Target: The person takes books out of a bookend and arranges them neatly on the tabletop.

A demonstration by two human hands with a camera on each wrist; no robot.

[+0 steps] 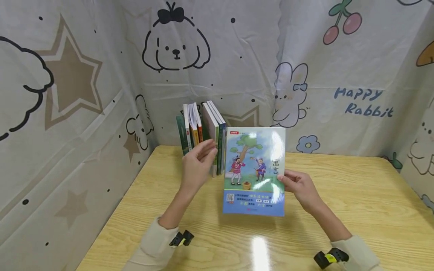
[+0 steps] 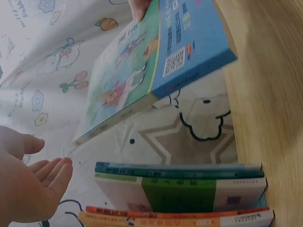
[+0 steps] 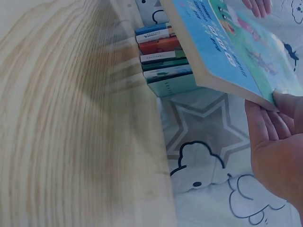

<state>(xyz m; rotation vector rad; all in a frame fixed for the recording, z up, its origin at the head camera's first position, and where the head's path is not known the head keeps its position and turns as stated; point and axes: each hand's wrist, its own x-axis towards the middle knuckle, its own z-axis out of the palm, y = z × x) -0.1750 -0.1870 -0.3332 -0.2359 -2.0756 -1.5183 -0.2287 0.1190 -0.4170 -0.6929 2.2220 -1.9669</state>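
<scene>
A picture book (image 1: 252, 201) with a blue lower band and a tree and two figures on its cover is held upright, its cover toward the head camera. My right hand (image 1: 303, 190) grips its right edge, thumb on the front and fingers behind. Beside the book's left edge, my left hand (image 1: 196, 165) is raised with its fingers loosely extended and holds nothing. In the left wrist view a gap shows between the left hand (image 2: 28, 184) and the book (image 2: 128, 80). Behind the left hand stands a row of books (image 1: 211, 122), partly hidden by it.
The wooden table (image 1: 339, 199) runs back to a patterned cloth (image 1: 237, 49) at the rear and left. In the left wrist view, a green-and-white book (image 2: 179, 195) stands in the row near an orange book (image 2: 175, 220). Black bands circle both wrists.
</scene>
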